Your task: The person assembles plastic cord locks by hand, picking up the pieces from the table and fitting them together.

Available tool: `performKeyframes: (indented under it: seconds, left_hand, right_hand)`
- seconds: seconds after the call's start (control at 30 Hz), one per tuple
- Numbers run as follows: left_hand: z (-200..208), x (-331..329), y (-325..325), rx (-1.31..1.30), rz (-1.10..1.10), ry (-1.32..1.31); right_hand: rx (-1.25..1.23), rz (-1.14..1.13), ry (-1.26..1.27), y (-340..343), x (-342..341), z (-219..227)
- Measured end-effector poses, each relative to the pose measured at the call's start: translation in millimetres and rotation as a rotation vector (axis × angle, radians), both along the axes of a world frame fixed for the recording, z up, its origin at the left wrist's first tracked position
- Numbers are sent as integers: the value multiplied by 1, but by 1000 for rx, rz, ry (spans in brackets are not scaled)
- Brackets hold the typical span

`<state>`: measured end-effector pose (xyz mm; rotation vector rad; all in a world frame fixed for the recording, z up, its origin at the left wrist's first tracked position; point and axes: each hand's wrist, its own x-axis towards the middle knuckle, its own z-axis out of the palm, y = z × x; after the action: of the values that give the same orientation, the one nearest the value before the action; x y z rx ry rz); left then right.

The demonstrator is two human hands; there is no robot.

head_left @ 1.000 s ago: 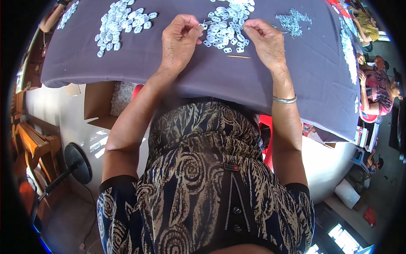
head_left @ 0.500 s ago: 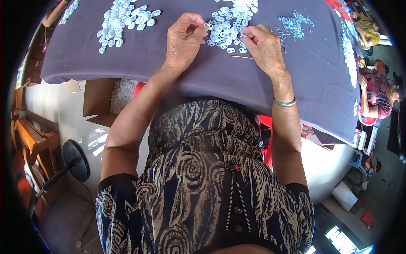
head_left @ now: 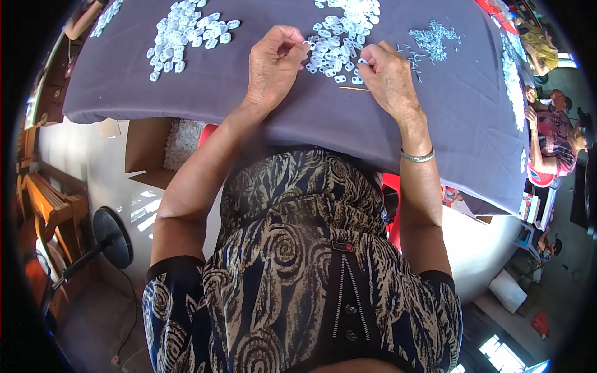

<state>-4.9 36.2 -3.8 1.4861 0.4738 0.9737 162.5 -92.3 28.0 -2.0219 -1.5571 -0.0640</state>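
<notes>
1. Left hand rests on the tabletop, fingers curled, thumb and forefinger pinched on a small white plastic piece at the near-left rim of the middle pile.
2. Right hand also curled, fingertips closed near a tiny white bit at; cannot tell if it truly grips it.
3. Middle pile of white pieces lies just beyond and between both hands, touching the fingertips; both hands about equally near, pile stretches toward the far edge.
4. Thin wooden stick lies on the cloth between the hands, long axis left-right, just near of the pile, beside the right hand.
5. Second white pile far left, well apart from the left hand; bare grey cloth between.
6. Small greyish scatter far right of the right hand.
7. Near tabletop edge runs just under the wrists; open cloth to the left and right.
8. Silver bracelet on the right wrist.
9. Cardboard box below the tabletop on the left; another person sits at the far right.
</notes>
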Motion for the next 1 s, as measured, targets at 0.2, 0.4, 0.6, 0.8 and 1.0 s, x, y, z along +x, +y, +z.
performKeyframes:
  seconds: [0.2,0.4,0.6,0.8,1.0]
  left_hand:
    - [1,-1,-1,17,-8,-11]
    - [2,0,-2,18,-4,-7]
    - [4,0,-4,13,-28,-20]
    - [12,-1,-16,-30,-99,-39]
    - [13,0,-21,-39,-157,-10]
  right_hand:
    - [37,-72,116,1,-3,5]
    - [147,-57,153,2,0,4]
    - [174,-50,137,4,0,-6]
    - [90,-54,39,-1,4,0]
    - [37,-68,47,-3,3,6]
